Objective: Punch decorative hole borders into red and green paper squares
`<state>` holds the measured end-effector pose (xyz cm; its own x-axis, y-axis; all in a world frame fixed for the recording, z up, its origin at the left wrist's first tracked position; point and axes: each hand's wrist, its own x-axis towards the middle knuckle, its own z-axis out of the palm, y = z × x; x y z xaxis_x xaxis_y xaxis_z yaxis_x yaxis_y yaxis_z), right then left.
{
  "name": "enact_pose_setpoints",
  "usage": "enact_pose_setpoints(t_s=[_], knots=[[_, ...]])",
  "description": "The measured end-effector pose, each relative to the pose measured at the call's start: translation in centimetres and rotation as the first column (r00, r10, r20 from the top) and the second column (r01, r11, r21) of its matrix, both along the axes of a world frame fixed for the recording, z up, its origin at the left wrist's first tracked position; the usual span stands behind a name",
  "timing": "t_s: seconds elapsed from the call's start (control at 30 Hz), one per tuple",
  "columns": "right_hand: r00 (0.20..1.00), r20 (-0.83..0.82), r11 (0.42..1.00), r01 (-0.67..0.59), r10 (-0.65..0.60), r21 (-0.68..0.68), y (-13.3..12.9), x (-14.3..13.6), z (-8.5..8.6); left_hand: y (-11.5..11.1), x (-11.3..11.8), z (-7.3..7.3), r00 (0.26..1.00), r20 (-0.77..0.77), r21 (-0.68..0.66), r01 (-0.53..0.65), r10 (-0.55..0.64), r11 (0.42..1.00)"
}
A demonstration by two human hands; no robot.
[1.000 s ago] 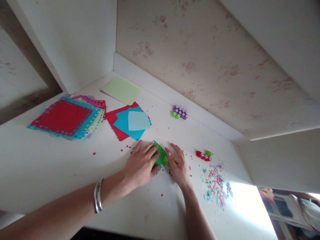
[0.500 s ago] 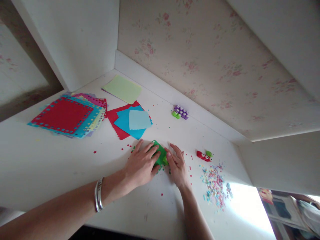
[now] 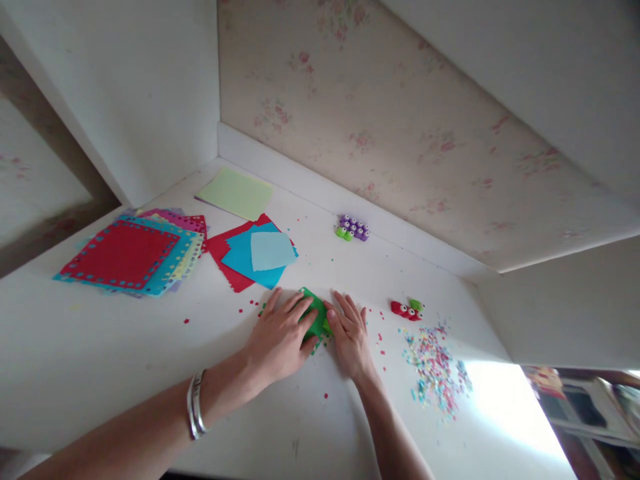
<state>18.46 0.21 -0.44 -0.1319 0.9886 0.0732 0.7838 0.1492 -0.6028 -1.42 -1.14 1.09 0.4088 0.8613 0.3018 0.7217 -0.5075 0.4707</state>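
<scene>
A piece of green paper (image 3: 313,320) lies on the white table, partly covered by my fingers. My left hand (image 3: 283,333) rests flat over its left side, fingers spread, holding it down. At the paper's right edge is a small light green craft punch (image 3: 327,327), mostly hidden by my right hand (image 3: 350,333). The right thumb presses on top of it, and the other fingers extend beyond. Small red star-shaped cutouts (image 3: 187,321) and green bits lie around both hands.
Punched coloured squares (image 3: 123,253) are stacked at left. Red and blue sheets lie under a pale blue piece (image 3: 273,251); pale green paper (image 3: 235,193) is behind. Purple and green punches (image 3: 354,227) stand near the wall, red punches (image 3: 406,311) at right, beside confetti (image 3: 437,367).
The camera view has shifted slightly, so the table sits lower in the picture. Both hands stay on the green paper, with the right hand still pressing at the light green craft punch.
</scene>
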Motion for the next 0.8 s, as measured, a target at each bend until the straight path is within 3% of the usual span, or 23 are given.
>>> enact_pose_setpoints(t_s=[0.3,0.47,0.6,0.8], knots=[[0.99,-0.116,0.997,0.081,-0.08,0.001,-1.9,1.8,1.4,0.5,-0.3,-0.1,1.0,-0.018,0.008,-0.016,0.016,1.0],[0.984,-0.042,0.982,0.174,-0.172,0.076,-3.7,2.6,3.2,0.5,-0.3,-0.3,0.999,-0.042,0.0,-0.012,0.012,1.0],[0.985,0.1,0.988,0.131,-0.139,0.083,-4.1,2.1,4.0,0.7,-0.4,-0.1,0.998,-0.062,0.01,-0.013,0.014,1.0],[0.985,0.165,0.998,0.055,-0.055,0.009,-4.1,2.5,5.6,1.2,-0.6,0.2,0.996,-0.083,0.084,-0.031,0.038,0.996]])
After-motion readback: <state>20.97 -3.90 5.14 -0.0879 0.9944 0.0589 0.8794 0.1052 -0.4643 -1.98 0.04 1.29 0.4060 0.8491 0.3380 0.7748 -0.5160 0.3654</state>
